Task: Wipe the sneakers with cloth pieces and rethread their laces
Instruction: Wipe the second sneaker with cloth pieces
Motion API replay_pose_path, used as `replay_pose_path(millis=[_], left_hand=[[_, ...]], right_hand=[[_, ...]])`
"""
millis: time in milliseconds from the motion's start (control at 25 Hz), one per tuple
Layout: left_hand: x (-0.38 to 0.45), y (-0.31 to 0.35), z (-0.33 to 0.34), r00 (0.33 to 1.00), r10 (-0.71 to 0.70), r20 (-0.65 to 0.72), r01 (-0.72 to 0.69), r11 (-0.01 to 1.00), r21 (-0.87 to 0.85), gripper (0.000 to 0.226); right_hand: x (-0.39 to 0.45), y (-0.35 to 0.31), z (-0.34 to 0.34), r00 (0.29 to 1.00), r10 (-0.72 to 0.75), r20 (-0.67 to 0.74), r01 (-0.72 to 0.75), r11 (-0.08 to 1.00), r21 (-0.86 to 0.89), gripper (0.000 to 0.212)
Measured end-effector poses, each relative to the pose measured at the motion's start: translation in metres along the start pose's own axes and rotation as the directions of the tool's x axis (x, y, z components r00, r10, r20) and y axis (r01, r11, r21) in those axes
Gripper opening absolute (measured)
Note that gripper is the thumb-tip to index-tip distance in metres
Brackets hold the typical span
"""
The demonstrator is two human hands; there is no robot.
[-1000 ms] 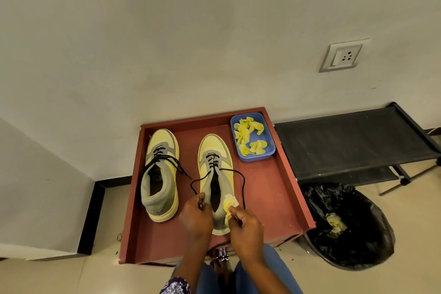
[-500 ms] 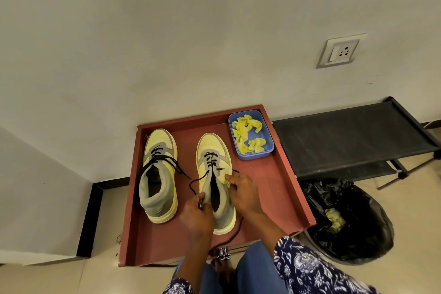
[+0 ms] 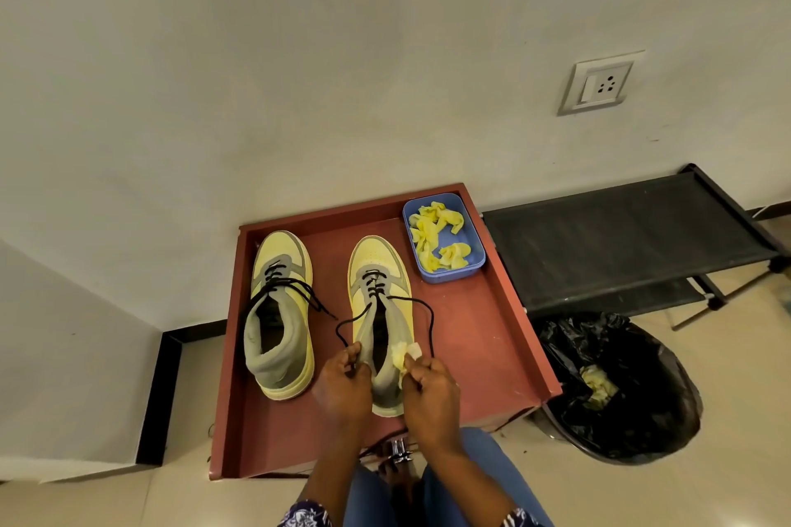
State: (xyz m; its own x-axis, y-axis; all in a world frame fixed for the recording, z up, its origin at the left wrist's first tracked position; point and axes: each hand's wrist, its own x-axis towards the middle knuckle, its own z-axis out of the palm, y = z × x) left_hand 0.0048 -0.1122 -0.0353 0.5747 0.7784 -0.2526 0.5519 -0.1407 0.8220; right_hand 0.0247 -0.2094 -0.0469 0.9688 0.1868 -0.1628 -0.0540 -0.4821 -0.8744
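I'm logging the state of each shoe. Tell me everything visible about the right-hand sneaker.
The right sneaker is a pale yellow high-top with grey panels, grey collar and light sole. It stands upright on the red tray, toe toward the wall. Its black lace is threaded only through the lower eyelets, ends loose. The left hand holds its collar; the right hand pinches a yellow cloth against it.

Two yellow-grey sneakers (image 3: pixel 280 312) upright side by side, black laces (image 3: pixel 428 321) loose, yellow cloth piece (image 3: pixel 402 353) at right sneaker's collar
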Motion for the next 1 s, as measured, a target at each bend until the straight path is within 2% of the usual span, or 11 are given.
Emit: replay_pose_path(millis=[160, 280, 480, 640, 720, 800, 880, 920, 1000], left_hand=[[0.000, 0.002, 0.000, 1.000, 0.011, -0.008, -0.011, 1.000, 0.007, 0.031], [-0.001, 0.005, 0.001, 1.000, 0.000, -0.021, 0.000, 1.000, 0.000, 0.032], [0.000, 0.005, 0.004, 0.999, -0.008, -0.038, 0.007, 1.000, -0.015, 0.032], [0.000, 0.004, 0.003, 0.998, -0.047, -0.040, 0.045, 0.997, -0.055, 0.031], [-0.002, 0.006, 0.002, 0.998, -0.058, -0.033, 0.056, 0.996, -0.063, 0.031], [-0.002, 0.007, 0.001, 0.998, -0.069, -0.009, 0.068, 0.993, -0.094, 0.031], [-0.003, 0.009, -0.001, 0.998, -0.061, 0.004, 0.061, 0.993, -0.100, 0.030], [-0.005, 0.010, -0.003, 1.000, -0.008, -0.003, 0.008, 0.999, -0.047, 0.029], [-0.010, 0.013, -0.007, 0.975, 0.224, 0.006, -0.222, 0.964, 0.146, 0.028]], right_hand=[[0.047, -0.009, -0.006, 0.998, -0.033, 0.050, 0.040, 0.986, -0.160, 0.031], [0.062, -0.013, -0.010, 0.995, -0.058, 0.086, 0.073, 0.981, -0.178, 0.031], [0.024, -0.009, -0.005, 0.994, -0.090, 0.063, 0.096, 0.990, -0.106, 0.030], [-0.006, -0.002, -0.004, 0.998, -0.051, 0.038, 0.051, 0.999, 0.014, 0.031], [-0.008, 0.004, -0.012, 0.995, 0.013, 0.103, -0.022, 0.996, 0.087, 0.029], [-0.002, 0.010, -0.023, 0.977, 0.146, 0.155, -0.174, 0.967, 0.184, 0.028], [0.007, 0.016, -0.032, 0.948, 0.296, 0.116, -0.317, 0.907, 0.278, 0.028], [0.011, 0.018, -0.036, 0.933, 0.352, 0.078, -0.357, 0.879, 0.316, 0.028], [0.020, 0.016, -0.041, 0.907, 0.418, 0.054, -0.400, 0.814, 0.421, 0.027]])
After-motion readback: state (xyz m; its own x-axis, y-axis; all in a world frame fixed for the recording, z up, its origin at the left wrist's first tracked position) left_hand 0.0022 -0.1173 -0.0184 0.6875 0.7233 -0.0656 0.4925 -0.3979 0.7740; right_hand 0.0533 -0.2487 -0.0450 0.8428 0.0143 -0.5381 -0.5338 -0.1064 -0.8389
